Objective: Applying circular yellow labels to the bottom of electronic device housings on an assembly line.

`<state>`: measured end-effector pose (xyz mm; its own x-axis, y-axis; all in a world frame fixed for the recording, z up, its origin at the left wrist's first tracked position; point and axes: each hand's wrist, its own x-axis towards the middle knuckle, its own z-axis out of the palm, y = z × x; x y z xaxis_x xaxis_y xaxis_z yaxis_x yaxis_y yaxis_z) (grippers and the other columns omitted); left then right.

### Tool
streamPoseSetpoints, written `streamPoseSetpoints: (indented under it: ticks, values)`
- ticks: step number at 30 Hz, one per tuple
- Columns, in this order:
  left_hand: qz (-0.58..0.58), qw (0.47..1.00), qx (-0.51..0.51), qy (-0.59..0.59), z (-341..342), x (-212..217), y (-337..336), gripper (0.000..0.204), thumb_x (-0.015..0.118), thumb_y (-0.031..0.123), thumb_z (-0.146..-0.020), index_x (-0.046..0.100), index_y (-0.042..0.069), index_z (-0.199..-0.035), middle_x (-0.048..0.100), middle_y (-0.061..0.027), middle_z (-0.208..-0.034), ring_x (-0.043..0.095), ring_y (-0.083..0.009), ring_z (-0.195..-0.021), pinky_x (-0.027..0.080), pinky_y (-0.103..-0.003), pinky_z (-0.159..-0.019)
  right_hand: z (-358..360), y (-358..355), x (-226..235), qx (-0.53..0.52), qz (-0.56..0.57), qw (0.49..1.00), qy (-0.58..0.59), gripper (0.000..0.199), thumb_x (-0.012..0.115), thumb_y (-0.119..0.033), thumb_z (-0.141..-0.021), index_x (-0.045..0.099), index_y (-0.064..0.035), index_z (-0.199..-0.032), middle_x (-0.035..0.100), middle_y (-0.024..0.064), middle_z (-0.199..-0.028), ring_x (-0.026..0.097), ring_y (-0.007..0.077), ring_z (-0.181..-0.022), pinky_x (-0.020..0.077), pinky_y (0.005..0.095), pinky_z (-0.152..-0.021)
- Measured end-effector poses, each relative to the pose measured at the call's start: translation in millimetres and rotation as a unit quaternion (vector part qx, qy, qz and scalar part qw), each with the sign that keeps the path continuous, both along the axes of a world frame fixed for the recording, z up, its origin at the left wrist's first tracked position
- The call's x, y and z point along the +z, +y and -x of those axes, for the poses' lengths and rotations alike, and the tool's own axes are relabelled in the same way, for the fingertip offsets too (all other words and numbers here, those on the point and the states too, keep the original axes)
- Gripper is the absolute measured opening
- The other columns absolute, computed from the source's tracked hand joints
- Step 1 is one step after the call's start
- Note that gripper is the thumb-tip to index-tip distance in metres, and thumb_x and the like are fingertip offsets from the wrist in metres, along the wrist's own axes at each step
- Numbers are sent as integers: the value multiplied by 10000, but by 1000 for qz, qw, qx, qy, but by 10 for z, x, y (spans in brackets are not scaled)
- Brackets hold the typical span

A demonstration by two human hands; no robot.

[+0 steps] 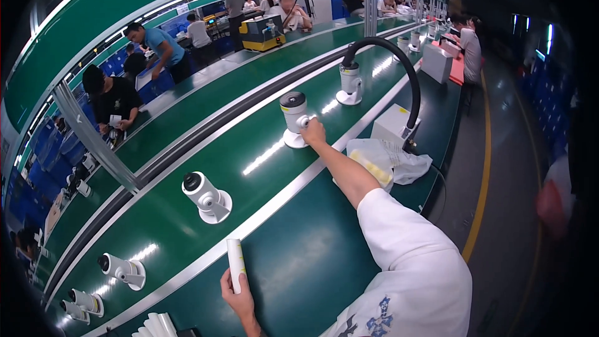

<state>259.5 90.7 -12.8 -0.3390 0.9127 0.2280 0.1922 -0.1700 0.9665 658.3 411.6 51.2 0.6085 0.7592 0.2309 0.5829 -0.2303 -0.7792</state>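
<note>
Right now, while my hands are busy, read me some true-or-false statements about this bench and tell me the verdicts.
1. Your left hand holds a white roll. True.
2. Your right hand is at the lower edge of the picture. False: it is at a white device on the green belt.
3. A plastic bag lies to the right of your right forearm. True.
4. The black hose lies flat on the belt. False: it arches up beside a pale box.
</note>
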Motion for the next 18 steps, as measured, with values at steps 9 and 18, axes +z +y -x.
streamPoseSetpoints:
  ticks: [9, 18]
  values:
    - [-36, 998, -1, -57, -28, -77, -79, 341, 608, 65, -913, 528, -59, -1221, 615, -153, -1104, 625, -199, -930, 547, -318, -775, 212, -1033, 20, 160, -52, 986, 4, 442, 779, -305, -653, 568, 22, -862, 650, 193, -794, 656, 307, -750, 528, 392, -686]
    - [-2, 984, -121, -132, -188, 60, 150, 408, 618, -2, -854, 523, -52, -1247, 600, -142, -1164, 595, -215, -1078, 445, -330, -968, 729, -3161, 123, 541, 13, 836, 94, 398, 837, -73, -629, 505, -1, -836, 609, 93, -684, 667, 147, -634, 545, 267, -582]
